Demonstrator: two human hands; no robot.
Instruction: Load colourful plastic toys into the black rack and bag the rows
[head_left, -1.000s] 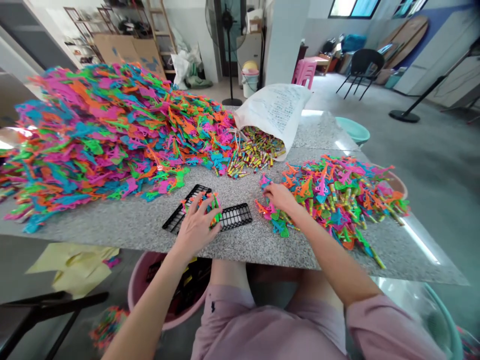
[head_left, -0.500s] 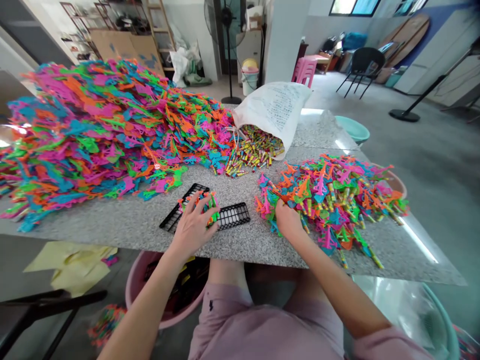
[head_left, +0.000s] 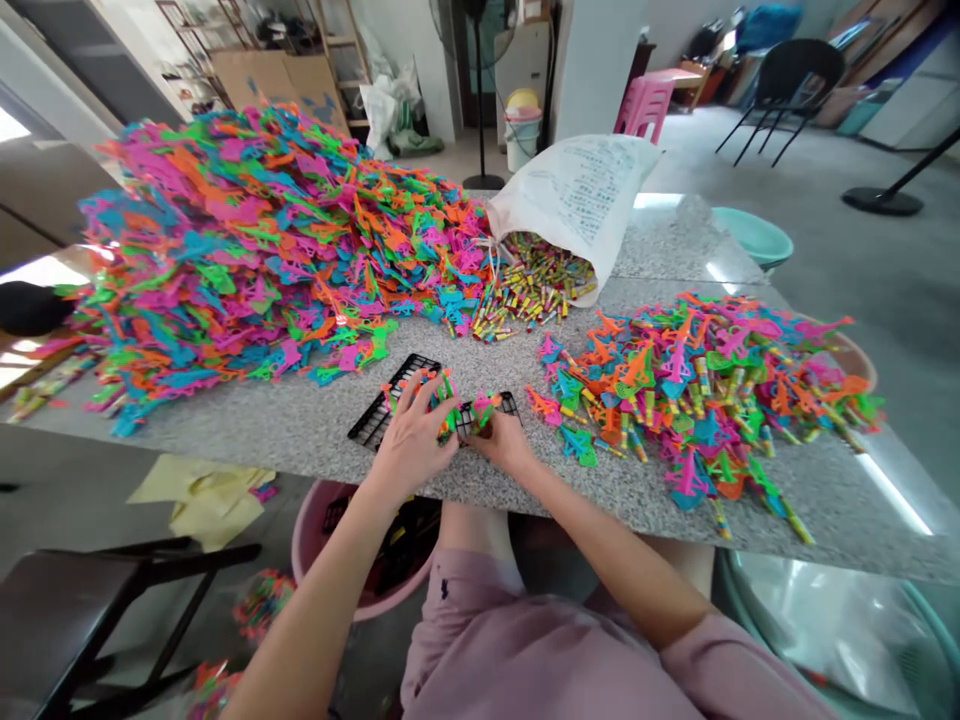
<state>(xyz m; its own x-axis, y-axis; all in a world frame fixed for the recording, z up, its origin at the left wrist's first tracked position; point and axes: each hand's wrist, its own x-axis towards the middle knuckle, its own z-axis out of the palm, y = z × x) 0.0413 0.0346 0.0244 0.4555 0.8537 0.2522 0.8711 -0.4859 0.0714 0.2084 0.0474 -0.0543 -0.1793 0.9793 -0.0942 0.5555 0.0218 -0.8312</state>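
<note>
Bent over a row of bright plastic toy pieces (head_left: 448,405), my left hand (head_left: 415,437) has its fingers closed on them above a black grid rack (head_left: 371,425). My right hand (head_left: 504,441) is beside it, pinching a few pink and green toy pieces (head_left: 481,408) over the rack's right part (head_left: 511,404). The hands are close together, and their fingers hide much of what they hold. To the right lies a pile of toy pieces with striped tubes (head_left: 675,385) attached.
A large heap of flat coloured plastic pieces (head_left: 262,260) covers the table's left side. An open white sack (head_left: 589,190) spills small yellow-red tubes (head_left: 525,290). A pink basin (head_left: 307,545) and a green tub (head_left: 926,620) are below the table edge (head_left: 315,465).
My right hand has moved left from the right pile to the rack, bringing toy pieces with it. My left hand stays over the rack. The view has shifted slightly.
</note>
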